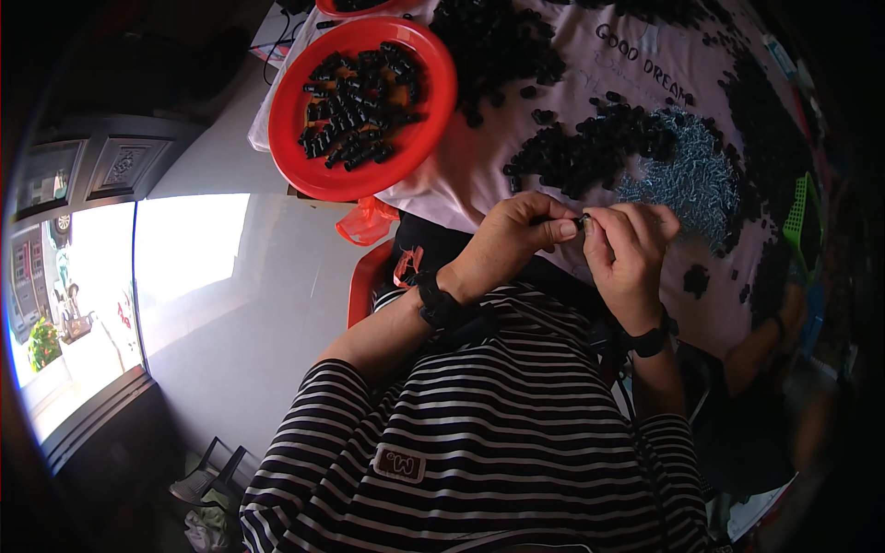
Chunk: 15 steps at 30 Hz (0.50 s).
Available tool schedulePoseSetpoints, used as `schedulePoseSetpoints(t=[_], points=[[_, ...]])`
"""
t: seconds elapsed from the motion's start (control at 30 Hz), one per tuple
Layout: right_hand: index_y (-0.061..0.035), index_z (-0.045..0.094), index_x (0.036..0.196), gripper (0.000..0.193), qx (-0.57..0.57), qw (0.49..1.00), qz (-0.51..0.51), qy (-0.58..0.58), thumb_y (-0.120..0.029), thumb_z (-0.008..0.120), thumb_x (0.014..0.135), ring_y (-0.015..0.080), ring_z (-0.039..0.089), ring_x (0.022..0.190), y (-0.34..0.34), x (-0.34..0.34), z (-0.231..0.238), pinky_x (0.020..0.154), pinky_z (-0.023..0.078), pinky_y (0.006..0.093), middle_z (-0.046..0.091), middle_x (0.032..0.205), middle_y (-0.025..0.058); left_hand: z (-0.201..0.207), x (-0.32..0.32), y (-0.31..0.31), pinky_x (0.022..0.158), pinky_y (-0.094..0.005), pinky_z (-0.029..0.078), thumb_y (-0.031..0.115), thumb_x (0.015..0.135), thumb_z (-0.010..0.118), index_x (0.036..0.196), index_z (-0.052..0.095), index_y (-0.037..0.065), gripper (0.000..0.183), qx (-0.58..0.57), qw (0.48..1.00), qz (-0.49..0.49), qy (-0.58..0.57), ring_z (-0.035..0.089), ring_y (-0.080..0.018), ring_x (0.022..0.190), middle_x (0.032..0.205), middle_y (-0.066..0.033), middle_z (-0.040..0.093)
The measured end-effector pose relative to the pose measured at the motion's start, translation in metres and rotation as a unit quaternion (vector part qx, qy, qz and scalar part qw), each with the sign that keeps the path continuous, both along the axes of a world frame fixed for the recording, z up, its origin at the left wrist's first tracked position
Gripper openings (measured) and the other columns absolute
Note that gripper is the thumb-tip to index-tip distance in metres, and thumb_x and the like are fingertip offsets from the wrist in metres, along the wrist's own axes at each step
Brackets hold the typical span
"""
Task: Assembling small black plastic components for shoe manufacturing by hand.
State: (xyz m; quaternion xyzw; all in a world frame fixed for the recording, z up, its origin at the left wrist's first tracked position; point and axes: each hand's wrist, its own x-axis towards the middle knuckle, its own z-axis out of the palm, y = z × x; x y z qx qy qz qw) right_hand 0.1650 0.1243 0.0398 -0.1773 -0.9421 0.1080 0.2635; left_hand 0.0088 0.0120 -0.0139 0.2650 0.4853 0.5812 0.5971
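Observation:
My left hand (513, 238) and my right hand (630, 251) meet at the near edge of the cloth-covered table. Between their fingertips is a small black plastic part (580, 222), pinched from both sides; its far details are hidden by the fingers. Just beyond my hands lies a heap of loose black plastic pieces (590, 140). Right of that heap spreads a pile of small silvery screws (687, 175). To the left, a round red plate (288, 152) holds many short black cylindrical parts (355, 115).
A larger heap of black pieces (498, 46) covers the far part of the pink cloth (461, 166). More dark pieces lie along the right side, near a green plastic basket (797, 217). Another person's arm (756, 355) is at the right. A red plastic bag (367, 221) hangs below the plate.

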Motion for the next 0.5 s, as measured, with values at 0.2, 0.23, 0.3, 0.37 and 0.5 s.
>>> schedulePoseSetpoints(t=[0.2,0.23,0.3,0.37,0.5], points=[[-0.0085,0.07,0.098,0.015,-0.005,1.0,0.001,-0.026,-0.005,0.075,0.085,0.0169,0.063,0.082,-0.002,0.001,0.001,0.098,0.036,0.0426,0.065,0.086,-0.0004,0.004,0.0,0.0,0.08,-0.0243,0.051,0.024,0.098,0.075,0.11,0.072,0.001,0.026,-0.02,1.0,-0.006,0.014,0.062,-0.0075,0.088,0.099,-0.0006,0.071],[-0.0085,0.07,0.098,0.015,-0.005,1.0,0.0,-0.027,-0.005,0.075,0.085,0.0169,0.063,0.082,-0.002,0.001,0.002,0.098,0.036,0.0426,0.065,0.086,-0.0004,0.005,0.0,0.0,0.08,-0.0241,0.051,0.024,0.097,0.075,0.109,0.073,0.001,0.026,-0.019,1.0,-0.01,0.012,0.062,-0.0074,0.087,0.099,-0.0007,0.071],[-0.008,0.069,0.099,0.016,-0.01,0.999,0.001,-0.047,-0.007,0.075,0.084,0.0176,0.063,0.083,-0.003,0.002,0.004,0.099,0.036,0.0436,0.064,0.087,0.0006,0.003,0.001,-0.001,0.079,-0.024,0.05,0.024,0.097,0.075,0.109,0.073,0.001,0.026,-0.023,1.0,-0.012,0.014,0.061,-0.0069,0.087,0.098,-0.0004,0.071],[-0.008,0.069,0.1,0.018,-0.004,0.998,0.011,-0.067,-0.009,0.077,0.084,0.0181,0.062,0.085,-0.003,0.002,0.011,0.1,0.035,0.0443,0.062,0.088,0.001,0.003,0.001,-0.002,0.079,-0.024,0.05,0.024,0.097,0.075,0.108,0.074,0.001,0.025,-0.027,0.999,-0.013,0.017,0.061,-0.0065,0.086,0.097,0.0,0.071],[-0.0085,0.066,0.101,0.028,0.0,0.994,0.019,-0.11,-0.016,0.081,0.08,0.0194,0.061,0.089,-0.01,-0.001,0.026,0.101,0.035,0.0462,0.059,0.092,0.0019,0.01,-0.001,-0.004,0.075,-0.0227,0.049,0.023,0.097,0.075,0.106,0.075,0.002,0.023,-0.06,0.997,-0.013,-0.042,0.061,-0.0055,0.083,0.092,0.0012,0.071]])
